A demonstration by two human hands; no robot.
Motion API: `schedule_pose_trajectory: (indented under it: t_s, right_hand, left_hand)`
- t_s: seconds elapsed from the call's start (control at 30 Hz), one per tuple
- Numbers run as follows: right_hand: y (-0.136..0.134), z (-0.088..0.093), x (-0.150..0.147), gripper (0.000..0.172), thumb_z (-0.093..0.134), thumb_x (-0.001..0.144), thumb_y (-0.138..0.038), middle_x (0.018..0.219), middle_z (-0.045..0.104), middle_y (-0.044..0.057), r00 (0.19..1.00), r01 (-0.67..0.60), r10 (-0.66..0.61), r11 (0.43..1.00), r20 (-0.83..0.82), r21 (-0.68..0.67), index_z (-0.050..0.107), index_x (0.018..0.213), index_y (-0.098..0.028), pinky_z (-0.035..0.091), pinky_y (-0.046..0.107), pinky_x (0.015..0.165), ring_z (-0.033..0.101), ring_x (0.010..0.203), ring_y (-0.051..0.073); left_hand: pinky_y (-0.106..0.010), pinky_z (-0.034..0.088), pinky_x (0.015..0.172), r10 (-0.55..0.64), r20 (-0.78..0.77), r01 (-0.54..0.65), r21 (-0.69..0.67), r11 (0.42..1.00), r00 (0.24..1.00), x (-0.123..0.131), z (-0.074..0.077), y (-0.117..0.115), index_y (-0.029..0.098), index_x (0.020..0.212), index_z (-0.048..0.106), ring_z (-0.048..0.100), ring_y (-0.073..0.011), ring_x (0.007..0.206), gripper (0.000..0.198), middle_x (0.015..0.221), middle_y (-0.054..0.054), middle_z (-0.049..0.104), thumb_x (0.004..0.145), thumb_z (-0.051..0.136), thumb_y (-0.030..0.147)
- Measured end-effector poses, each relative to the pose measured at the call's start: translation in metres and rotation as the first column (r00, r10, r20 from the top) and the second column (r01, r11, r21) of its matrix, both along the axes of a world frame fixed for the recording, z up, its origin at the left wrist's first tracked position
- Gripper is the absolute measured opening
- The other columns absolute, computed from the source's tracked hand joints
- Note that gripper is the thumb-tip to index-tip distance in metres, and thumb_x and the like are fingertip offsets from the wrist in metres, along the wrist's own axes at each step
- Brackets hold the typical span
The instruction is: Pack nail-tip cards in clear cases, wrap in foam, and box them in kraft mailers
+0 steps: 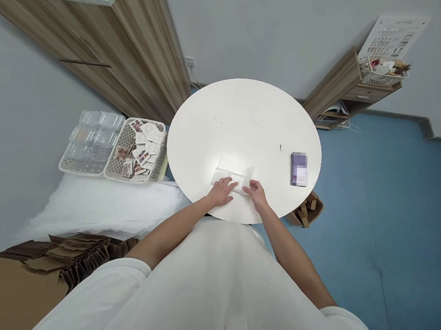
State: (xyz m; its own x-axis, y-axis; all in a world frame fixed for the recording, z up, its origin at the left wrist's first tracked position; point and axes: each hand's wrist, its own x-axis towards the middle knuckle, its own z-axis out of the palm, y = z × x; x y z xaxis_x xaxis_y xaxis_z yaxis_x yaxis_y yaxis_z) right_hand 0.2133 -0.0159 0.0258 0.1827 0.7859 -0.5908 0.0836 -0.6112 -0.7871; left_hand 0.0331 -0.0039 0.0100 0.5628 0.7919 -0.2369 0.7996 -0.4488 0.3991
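A thin white wrapping sheet (226, 164), partly folded, lies near the front edge of the round white table (242, 116). My left hand (222, 192) rests flat on the folded part at its left, fingers spread. At the right end my right hand (256, 192) has its thumb and fingers closed on the sheet's edge. Whether something lies inside the fold, I cannot tell. To the right on the tabletop is a purple and white item (299, 169), its face blurred out.
Left of the table are a white basket (163, 149) of small printed cards and a tray of clear plastic cases (95, 137). White sheets (109, 203) and flattened cardboard (22, 282) lie lower left. An open cardboard box (317, 210) stands below the table's right edge.
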Motion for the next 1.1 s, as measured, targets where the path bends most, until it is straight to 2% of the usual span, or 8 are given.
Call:
schedule_pose_trajectory:
  t_s: [0.07, 0.2, 0.47, 0.6, 0.77, 0.87, 0.97, 1.1]
  right_hand:
    - [0.0, -0.003, -0.003, 0.053, 0.066, 0.06, -0.037, 0.107, 0.057, 0.007, 0.998, 0.056, -0.057, 0.998, -0.021, -0.038, 0.046, 0.107, -0.022, 0.049, 0.027, 0.064, 0.058, 0.087, 0.018]
    - [0.0, -0.008, -0.002, 0.029, 0.058, 0.065, -0.035, 0.091, 0.059, 0.006, 0.992, 0.122, -0.123, 0.988, -0.007, -0.093, 0.05, 0.089, -0.019, 0.049, 0.026, 0.055, 0.058, 0.074, 0.016]
    - [-0.013, -0.011, 0.017, 0.019, 0.052, 0.063, -0.027, 0.072, 0.052, -0.001, 0.976, 0.106, -0.103, 0.994, 0.194, -0.008, 0.047, 0.08, -0.02, 0.043, 0.023, 0.049, 0.049, 0.056, 0.01]
    - [-0.012, -0.006, 0.013, 0.02, 0.054, 0.064, -0.031, 0.068, 0.051, -0.004, 0.988, -0.031, 0.027, 0.999, 0.153, 0.025, 0.048, 0.08, -0.02, 0.043, 0.024, 0.052, 0.046, 0.052, 0.009]
    - [-0.007, -0.002, 0.006, 0.018, 0.047, 0.072, -0.032, 0.066, 0.057, -0.002, 0.972, -0.19, 0.184, 0.981, 0.144, 0.027, 0.053, 0.084, -0.019, 0.045, 0.026, 0.063, 0.054, 0.06, 0.011]
    - [-0.003, -0.003, 0.008, 0.019, 0.043, 0.074, -0.024, 0.069, 0.058, -0.002, 0.948, -0.262, 0.255, 0.965, 0.192, 0.009, 0.054, 0.089, -0.02, 0.045, 0.027, 0.065, 0.055, 0.06, 0.011]
    - [0.0, -0.004, 0.013, 0.023, 0.042, 0.075, -0.021, 0.076, 0.057, 0.0, 0.877, -0.384, 0.36, 0.923, 0.318, 0.015, 0.055, 0.094, -0.02, 0.045, 0.028, 0.068, 0.054, 0.065, 0.013]
    - [-0.003, -0.002, 0.022, 0.041, 0.048, 0.075, -0.024, 0.103, 0.05, 0.006, 0.704, -0.569, 0.456, 0.821, 0.544, 0.048, 0.047, 0.116, -0.022, 0.044, 0.031, 0.072, 0.053, 0.076, 0.015]
  left_hand:
    - [-0.04, 0.035, 0.084, 0.004, 0.0, -0.004, -0.003, 1.0, 1.0, 0.0, 0.001, 0.0, 0.03, 0.13, 0.032, 0.035, -0.0295, 0.112, 0.06, 0.13, -0.009, 0.033, 0.074, 0.054, 0.032]
    - [-0.04, 0.034, 0.085, -0.025, -0.017, 0.025, -0.005, 1.0, 1.0, 0.002, 0.004, -0.004, 0.033, 0.129, 0.033, 0.035, -0.0304, 0.113, 0.061, 0.131, -0.009, 0.033, 0.073, 0.056, 0.034]
    - [-0.039, 0.032, 0.085, -0.145, -0.026, 0.144, -0.013, 0.989, 0.989, 0.025, 0.004, -0.018, 0.033, 0.131, 0.031, 0.037, -0.0298, 0.11, 0.065, 0.131, -0.01, 0.034, 0.071, 0.057, 0.032]
    - [-0.039, 0.034, 0.083, -0.146, -0.01, 0.146, -0.03, 0.989, 0.989, 0.029, 0.005, -0.017, 0.031, 0.131, 0.031, 0.039, -0.0293, 0.108, 0.065, 0.127, -0.011, 0.037, 0.071, 0.056, 0.031]
    - [-0.038, 0.032, 0.086, -0.079, 0.097, 0.082, -0.032, 0.996, 0.992, 0.022, 0.009, -0.018, 0.02, 0.137, 0.016, 0.04, -0.0263, 0.109, 0.069, 0.128, -0.013, 0.037, 0.076, 0.048, 0.033]
    - [-0.037, 0.028, 0.09, -0.153, 0.105, 0.154, 0.002, 0.988, 0.983, 0.021, 0.011, -0.021, 0.023, 0.135, 0.019, 0.037, -0.026, 0.115, 0.067, 0.131, -0.011, 0.036, 0.075, 0.05, 0.029]
    - [-0.039, 0.026, 0.092, -0.196, 0.041, 0.196, 0.0, 0.981, 0.98, 0.021, 0.011, -0.023, 0.026, 0.13, 0.031, 0.036, -0.0272, 0.116, 0.06, 0.13, -0.01, 0.039, 0.073, 0.052, 0.026]
    - [-0.041, 0.025, 0.092, -0.218, 0.014, 0.218, 0.012, 0.976, 0.976, 0.02, 0.011, -0.021, 0.027, 0.127, 0.036, 0.036, -0.0277, 0.116, 0.057, 0.131, -0.01, 0.038, 0.073, 0.053, 0.025]
